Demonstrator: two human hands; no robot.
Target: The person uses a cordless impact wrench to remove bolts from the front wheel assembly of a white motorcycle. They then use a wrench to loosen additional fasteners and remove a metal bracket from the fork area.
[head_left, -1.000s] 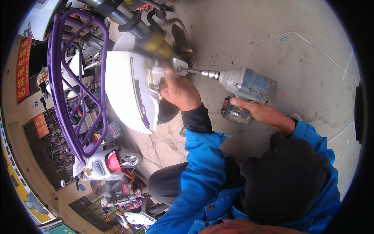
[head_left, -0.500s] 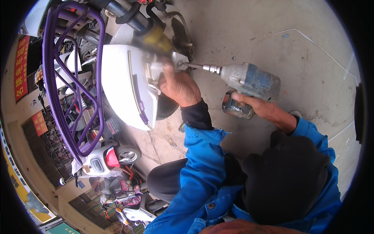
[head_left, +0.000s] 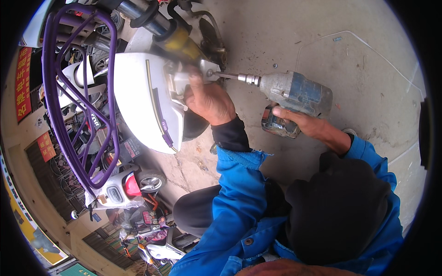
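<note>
A white mudguard (head_left: 138, 101) with a dark and gold stripe sits beside a fork leg (head_left: 179, 41) that has a yellow section. My left hand (head_left: 212, 102) is closed around the mudguard's inner edge, thumb raised near the bracket end; its other fingertips are partly hidden. In my right hand (head_left: 306, 124) is a blue-grey cordless impact driver (head_left: 299, 92), gripped at the handle above its battery. The driver points left, and its long bit (head_left: 230, 75) reaches a round screw head (head_left: 210, 72) on the mudguard's pale bracket. Whether the bit turns, I cannot tell.
A purple tubular frame (head_left: 113, 96) rises at the left, close to the mudguard. Beyond it stand parked scooters, one with a white and red body (head_left: 115, 191). On the concrete floor lie a thin white cord (head_left: 368, 48) and a small nut-like piece (head_left: 275, 66).
The mudguard, fork and purple frame have shifted slightly left in view. My left hand and the bit's tip have shifted slightly left too; both grips stay the same.
</note>
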